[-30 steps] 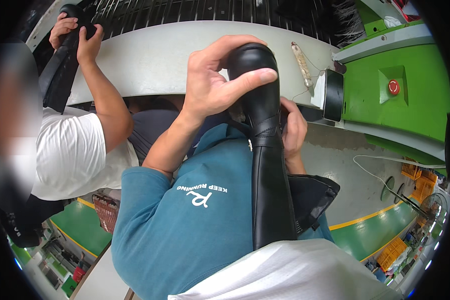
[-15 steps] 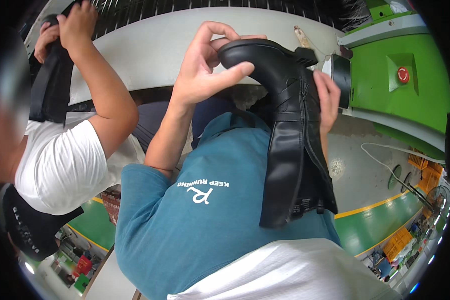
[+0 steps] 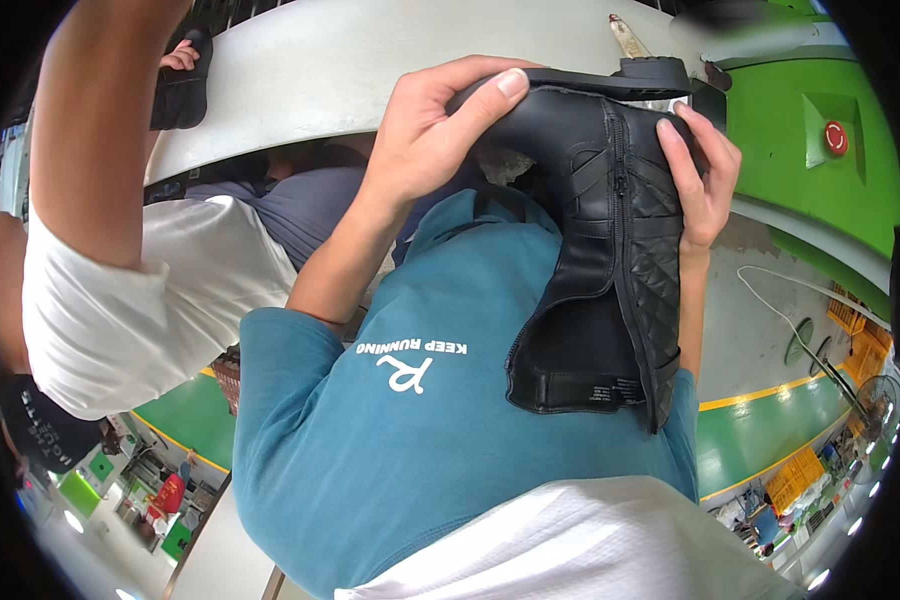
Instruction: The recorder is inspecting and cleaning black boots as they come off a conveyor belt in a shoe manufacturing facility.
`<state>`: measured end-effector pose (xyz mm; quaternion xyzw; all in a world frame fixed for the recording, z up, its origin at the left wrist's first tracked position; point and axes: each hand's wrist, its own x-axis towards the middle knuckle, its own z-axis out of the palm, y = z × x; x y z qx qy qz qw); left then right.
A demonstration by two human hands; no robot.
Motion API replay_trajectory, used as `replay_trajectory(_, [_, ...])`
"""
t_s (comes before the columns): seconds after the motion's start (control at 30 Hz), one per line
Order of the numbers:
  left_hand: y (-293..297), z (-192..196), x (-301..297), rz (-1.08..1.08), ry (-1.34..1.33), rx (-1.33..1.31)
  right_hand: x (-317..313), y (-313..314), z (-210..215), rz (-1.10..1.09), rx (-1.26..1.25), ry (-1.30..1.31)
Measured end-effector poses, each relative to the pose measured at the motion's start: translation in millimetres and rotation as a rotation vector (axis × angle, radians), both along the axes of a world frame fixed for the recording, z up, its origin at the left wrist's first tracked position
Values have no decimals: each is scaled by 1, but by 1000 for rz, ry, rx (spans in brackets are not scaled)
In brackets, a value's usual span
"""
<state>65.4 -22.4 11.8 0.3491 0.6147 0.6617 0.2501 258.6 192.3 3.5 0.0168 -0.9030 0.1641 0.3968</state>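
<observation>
**Black boot sole-up between both hands, shaft hanging unzipped**

Head view, only feed I have. Boot [image 3: 585, 225] sits at 1 o'clock from frame middle, in front of the blue shirt, off the bench [image 3: 290, 60]. Progress, my read: sole [image 3: 610, 82] and heel block [image 3: 655, 70] are on, quilted panel and ankle straps in place, so it looks assembled. Left undone: the zip [image 3: 620, 210]. It parts toward 6 o'clock and the shaft gapes there, dark lining and a printed patch showing. Can't tell from this whether anyone has checked or cleaned it.

Pose: toe points to 9, heel to 3, shaft drops to 6. My left hand [image 3: 425, 135], at 12 o'clock, pinches the toe end, thumb at the sole edge, fingers wrapped round the far side; forearm rises from 7. My right hand [image 3: 705, 190], at 2 o'clock, stands upright behind the heel, fingers bent and a bit spread, tips at the heel's back. Its thumb is hidden, so I can't tell if it grips or just steadies.

Around: green machine [image 3: 770, 150] with a red button [image 3: 836, 139] at 2; co-worker's hand [image 3: 180, 55] on a dark item [image 3: 182, 100] toward 10.
</observation>
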Motion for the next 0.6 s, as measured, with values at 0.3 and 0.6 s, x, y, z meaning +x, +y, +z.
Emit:
replay_trajectory(0.3, [-4, -7, 6, -16, 81, 34, -1, -4, 8, 8, -63, -26])
replay_trajectory(0.6, [-5, 4, -2, -203, 397, 9, -2, -8, 19, -56, -96, -17])
